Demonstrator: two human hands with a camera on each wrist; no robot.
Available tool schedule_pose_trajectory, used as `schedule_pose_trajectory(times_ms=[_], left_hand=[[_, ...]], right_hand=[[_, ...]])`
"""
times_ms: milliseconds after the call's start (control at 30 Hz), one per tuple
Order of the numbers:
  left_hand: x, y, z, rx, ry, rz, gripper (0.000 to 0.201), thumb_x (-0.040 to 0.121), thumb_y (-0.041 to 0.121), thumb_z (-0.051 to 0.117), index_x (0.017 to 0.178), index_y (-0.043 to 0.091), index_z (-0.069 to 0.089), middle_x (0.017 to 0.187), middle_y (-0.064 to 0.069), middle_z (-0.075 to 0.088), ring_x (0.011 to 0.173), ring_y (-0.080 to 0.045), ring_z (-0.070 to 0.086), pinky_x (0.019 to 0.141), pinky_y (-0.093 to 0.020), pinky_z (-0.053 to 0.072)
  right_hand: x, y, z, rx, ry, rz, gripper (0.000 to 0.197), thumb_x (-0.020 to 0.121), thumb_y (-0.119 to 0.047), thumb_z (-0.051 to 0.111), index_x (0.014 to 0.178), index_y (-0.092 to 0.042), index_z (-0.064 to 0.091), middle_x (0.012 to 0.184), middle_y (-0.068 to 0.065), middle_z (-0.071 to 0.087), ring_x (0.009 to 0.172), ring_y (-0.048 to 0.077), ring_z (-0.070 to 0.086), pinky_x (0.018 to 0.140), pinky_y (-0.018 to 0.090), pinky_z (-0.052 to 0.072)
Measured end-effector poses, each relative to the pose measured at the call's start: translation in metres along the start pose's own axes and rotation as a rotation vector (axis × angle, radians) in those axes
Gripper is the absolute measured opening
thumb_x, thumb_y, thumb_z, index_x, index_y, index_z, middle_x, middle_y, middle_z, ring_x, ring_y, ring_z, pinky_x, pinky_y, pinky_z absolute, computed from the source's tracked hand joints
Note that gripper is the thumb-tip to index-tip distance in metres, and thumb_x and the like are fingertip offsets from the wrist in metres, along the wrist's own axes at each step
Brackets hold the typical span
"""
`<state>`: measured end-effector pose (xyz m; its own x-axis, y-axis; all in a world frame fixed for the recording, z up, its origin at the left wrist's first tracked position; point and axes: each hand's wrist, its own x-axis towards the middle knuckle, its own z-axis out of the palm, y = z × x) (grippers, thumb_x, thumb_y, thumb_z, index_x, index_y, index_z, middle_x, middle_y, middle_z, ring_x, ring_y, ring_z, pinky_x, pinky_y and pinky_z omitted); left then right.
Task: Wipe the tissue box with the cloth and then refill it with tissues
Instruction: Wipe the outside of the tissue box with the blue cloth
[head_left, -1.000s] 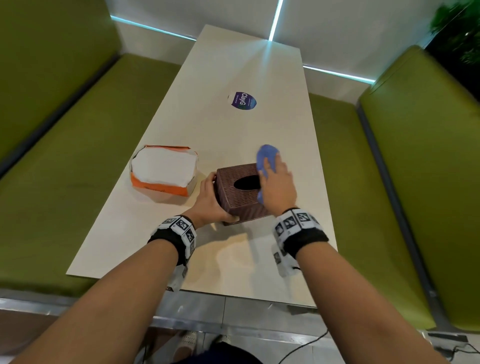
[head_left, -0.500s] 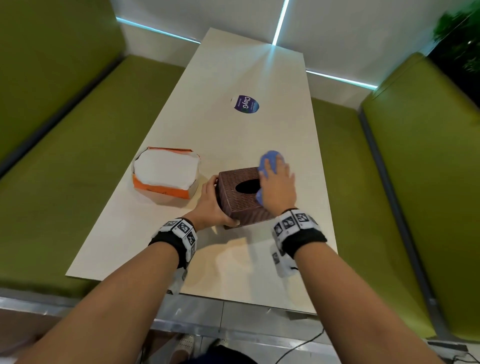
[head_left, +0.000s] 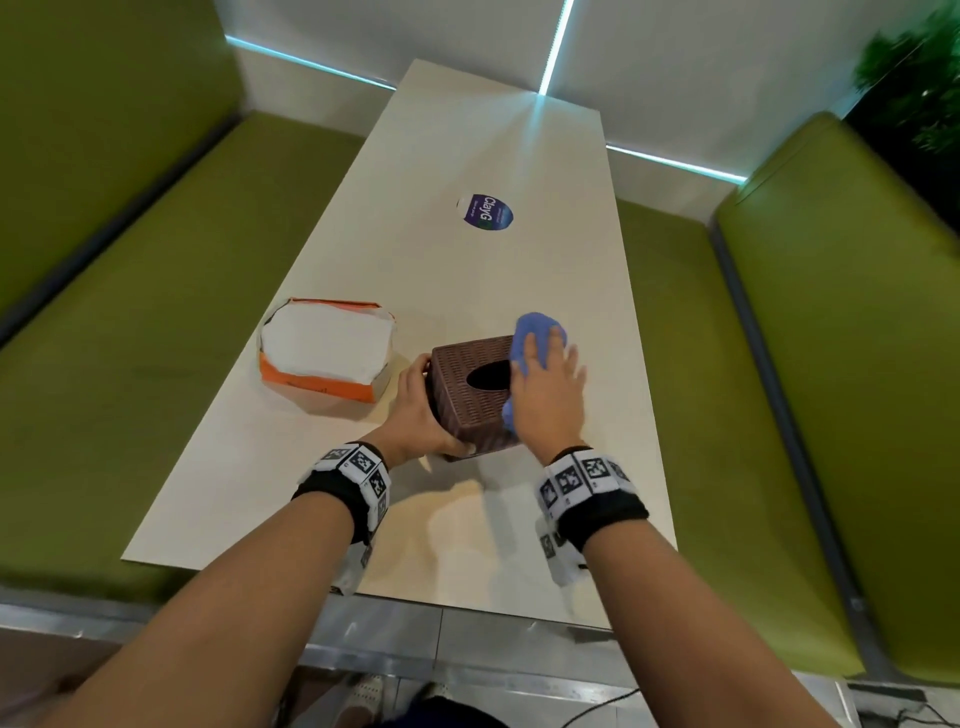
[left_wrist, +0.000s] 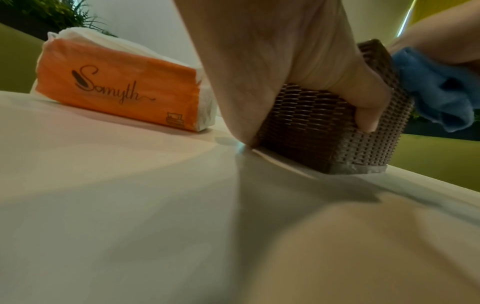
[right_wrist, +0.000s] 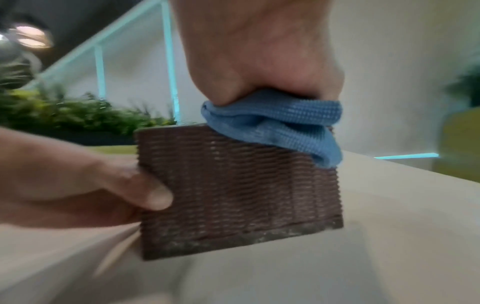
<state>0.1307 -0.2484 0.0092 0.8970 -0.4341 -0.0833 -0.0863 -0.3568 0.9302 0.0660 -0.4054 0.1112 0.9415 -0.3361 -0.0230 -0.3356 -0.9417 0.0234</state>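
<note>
A brown woven tissue box (head_left: 470, 410) with an oval opening on top stands on the white table (head_left: 467, 545). My left hand (head_left: 415, 410) grips its left side, and the thumb (left_wrist: 369, 117) lies on the near face. My right hand (head_left: 545, 395) presses a blue cloth (head_left: 535, 332) flat onto the right part of the box top, fingers spread and straight. The cloth (right_wrist: 272, 123) bunches under the palm and hangs over the box's (right_wrist: 233, 185) right edge. An opened orange pack of white tissues (head_left: 324, 353) lies left of the box.
A round purple sticker (head_left: 485, 211) sits farther up the table. Green padded benches (head_left: 130, 338) run along both long sides, the right one (head_left: 831, 364) under a plant (head_left: 914, 78). The table's near edge is just behind my wrists.
My right hand has slid the cloth slightly across the right side of the box top. My left hand has kept its grip, and the box has barely moved.
</note>
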Motion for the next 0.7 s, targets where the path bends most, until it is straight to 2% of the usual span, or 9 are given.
schedule_pose_trajectory(times_ms=[67, 133, 267, 333, 400, 467, 533, 633, 700], left_hand=[[-0.001, 0.004, 0.001, 0.012, 0.001, -0.001, 0.137, 0.03, 0.043, 0.09, 0.141, 0.039, 0.01, 0.134, 0.006, 0.024, 0.134, -0.025, 0.036, 0.11, -0.048, 0.04], [-0.002, 0.005, 0.001, 0.028, -0.005, 0.003, 0.142, 0.034, 0.04, 0.09, 0.147, 0.022, 0.006, 0.139, -0.001, 0.023, 0.135, -0.024, 0.033, 0.114, -0.043, 0.034], [-0.001, 0.011, 0.002, 0.071, 0.042, 0.012, 0.118, 0.065, 0.028, 0.082, 0.149, -0.003, 0.006, 0.149, -0.016, 0.021, 0.14, -0.026, 0.027, 0.116, -0.034, 0.025], [-0.003, 0.013, -0.002, 0.079, -0.003, -0.002, 0.138, 0.047, 0.039, 0.084, 0.15, 0.002, 0.001, 0.145, -0.005, 0.018, 0.136, -0.016, 0.023, 0.115, -0.031, 0.022], [-0.003, 0.01, -0.003, 0.024, -0.016, -0.048, 0.15, 0.032, 0.04, 0.088, 0.151, 0.016, 0.0, 0.143, 0.004, 0.017, 0.138, -0.016, 0.025, 0.117, -0.04, 0.028], [-0.002, 0.007, -0.001, -0.02, -0.009, -0.057, 0.149, 0.028, 0.042, 0.089, 0.149, 0.03, 0.003, 0.14, 0.009, 0.019, 0.139, -0.022, 0.031, 0.112, -0.048, 0.037], [0.0, 0.005, -0.001, 0.003, -0.012, -0.056, 0.147, 0.028, 0.043, 0.089, 0.147, 0.031, 0.004, 0.138, 0.009, 0.02, 0.138, -0.023, 0.031, 0.112, -0.048, 0.037], [0.001, 0.006, 0.001, -0.005, -0.005, -0.051, 0.14, 0.037, 0.047, 0.085, 0.148, 0.023, 0.004, 0.142, -0.002, 0.021, 0.137, -0.027, 0.033, 0.113, -0.048, 0.035], [0.001, 0.011, 0.001, -0.033, 0.02, -0.049, 0.12, 0.057, 0.056, 0.069, 0.149, 0.007, 0.009, 0.146, -0.015, 0.026, 0.136, -0.031, 0.036, 0.113, -0.046, 0.034]], right_hand=[[-0.001, 0.003, 0.003, -0.003, -0.002, 0.057, 0.08, 0.093, -0.036, 0.055, 0.154, -0.011, 0.011, 0.161, 0.018, -0.007, 0.148, 0.041, 0.0, 0.121, 0.05, 0.01], [-0.012, -0.019, 0.01, -0.025, 0.023, -0.013, 0.073, 0.097, -0.041, 0.044, 0.154, -0.008, 0.012, 0.161, 0.02, -0.007, 0.149, 0.04, -0.006, 0.121, 0.05, 0.005], [-0.025, -0.063, 0.012, 0.141, 0.024, -0.207, 0.056, 0.105, -0.036, 0.021, 0.155, -0.016, 0.008, 0.164, 0.005, -0.007, 0.151, 0.03, -0.005, 0.122, 0.044, 0.007], [-0.01, -0.053, 0.004, 0.086, 0.0, -0.241, 0.056, 0.104, -0.036, 0.025, 0.155, -0.019, 0.009, 0.164, 0.004, -0.006, 0.151, 0.029, -0.002, 0.122, 0.046, 0.008], [0.006, -0.027, -0.005, -0.007, -0.042, -0.215, 0.066, 0.099, -0.037, 0.042, 0.155, -0.019, 0.011, 0.163, 0.009, -0.006, 0.15, 0.033, 0.0, 0.12, 0.051, 0.01], [0.016, 0.003, -0.005, -0.026, -0.053, -0.091, 0.08, 0.092, -0.038, 0.057, 0.154, -0.014, 0.012, 0.163, 0.013, -0.006, 0.149, 0.037, 0.001, 0.119, 0.053, 0.015], [0.01, 0.013, -0.002, -0.002, -0.025, 0.053, 0.087, 0.088, -0.04, 0.063, 0.154, -0.009, 0.015, 0.162, 0.016, -0.003, 0.149, 0.039, 0.002, 0.119, 0.052, 0.017], [-0.02, -0.025, 0.005, -0.188, -0.007, -0.088, 0.072, 0.091, -0.05, 0.05, 0.15, -0.014, 0.028, 0.161, 0.019, 0.006, 0.148, 0.041, -0.006, 0.118, 0.059, 0.007], [-0.036, -0.057, 0.009, -0.035, 0.02, -0.248, 0.062, 0.099, -0.045, 0.025, 0.152, -0.014, 0.022, 0.163, 0.013, 0.005, 0.149, 0.038, -0.005, 0.12, 0.054, 0.002]])
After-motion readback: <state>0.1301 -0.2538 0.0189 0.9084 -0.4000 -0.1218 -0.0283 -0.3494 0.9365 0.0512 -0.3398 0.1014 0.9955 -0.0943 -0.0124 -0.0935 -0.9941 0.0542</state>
